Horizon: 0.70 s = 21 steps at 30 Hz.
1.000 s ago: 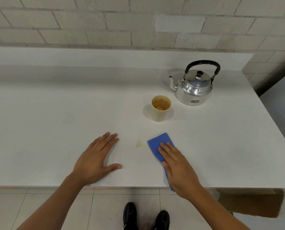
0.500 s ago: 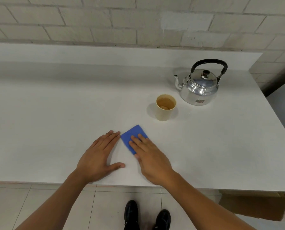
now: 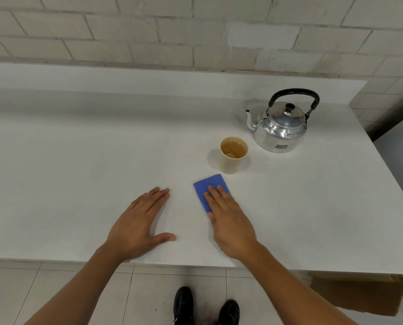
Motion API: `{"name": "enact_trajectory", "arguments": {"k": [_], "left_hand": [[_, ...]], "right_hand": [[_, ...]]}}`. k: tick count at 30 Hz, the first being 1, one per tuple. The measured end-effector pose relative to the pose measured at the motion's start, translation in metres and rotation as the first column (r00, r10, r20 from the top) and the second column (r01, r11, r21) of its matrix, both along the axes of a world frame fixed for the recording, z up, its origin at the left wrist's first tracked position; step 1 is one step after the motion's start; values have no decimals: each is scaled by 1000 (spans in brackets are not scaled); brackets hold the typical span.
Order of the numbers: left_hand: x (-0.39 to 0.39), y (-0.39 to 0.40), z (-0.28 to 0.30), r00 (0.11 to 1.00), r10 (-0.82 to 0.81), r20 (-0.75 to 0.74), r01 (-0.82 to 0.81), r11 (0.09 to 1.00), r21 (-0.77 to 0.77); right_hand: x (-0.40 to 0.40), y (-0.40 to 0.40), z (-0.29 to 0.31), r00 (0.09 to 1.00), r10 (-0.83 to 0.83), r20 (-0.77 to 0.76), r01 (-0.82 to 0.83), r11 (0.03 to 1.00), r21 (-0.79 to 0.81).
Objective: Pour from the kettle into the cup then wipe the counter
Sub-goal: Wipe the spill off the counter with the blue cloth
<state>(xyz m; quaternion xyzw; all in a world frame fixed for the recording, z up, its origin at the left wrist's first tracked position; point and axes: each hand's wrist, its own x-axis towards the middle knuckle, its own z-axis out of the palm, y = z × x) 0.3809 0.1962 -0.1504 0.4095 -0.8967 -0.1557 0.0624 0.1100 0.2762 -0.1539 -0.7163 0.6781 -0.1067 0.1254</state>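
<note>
Your right hand (image 3: 231,221) is lying flat, fingers extended, pressing the blue cloth (image 3: 208,188) onto the white table (image 3: 78,160) near its front edge. Your left hand (image 3: 138,225) is resting open and empty, palm down, beside it. The paper cup (image 3: 232,154), holding brownish liquid, is standing just behind the cloth, and the steel kettle (image 3: 280,126) is sitting upright toward the back right corner.
</note>
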Motion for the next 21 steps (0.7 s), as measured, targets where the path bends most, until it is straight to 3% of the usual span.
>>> {"name": "enact_trajectory", "arguments": {"k": [7,11,14,16,19,21], "left_hand": [[1,-2,-3,1000,-6,-13,6,999,52],[2,-3,-4,1000,-2,6,2,999,44],[0,-2,-1,1000,13,26,-14,999,30],[-1,-1,1,1000,16,26,-17,999,31],[-1,0,3,999,19,26,-20,999,36],[-2,0,4,1000,18,21,-19,999,29]], "right_hand": [[40,15,0,939,341,41,-341,940,9],[6,62,3,922,375,102,-376,927,-11],[-49,85,7,965,216,150,-216,976,-17],[-94,91,9,988,12,154,-7,1000,-30],[-155,78,7,938,-315,145,324,945,-46],[-179,53,5,887,-447,112,453,891,-31]]}}
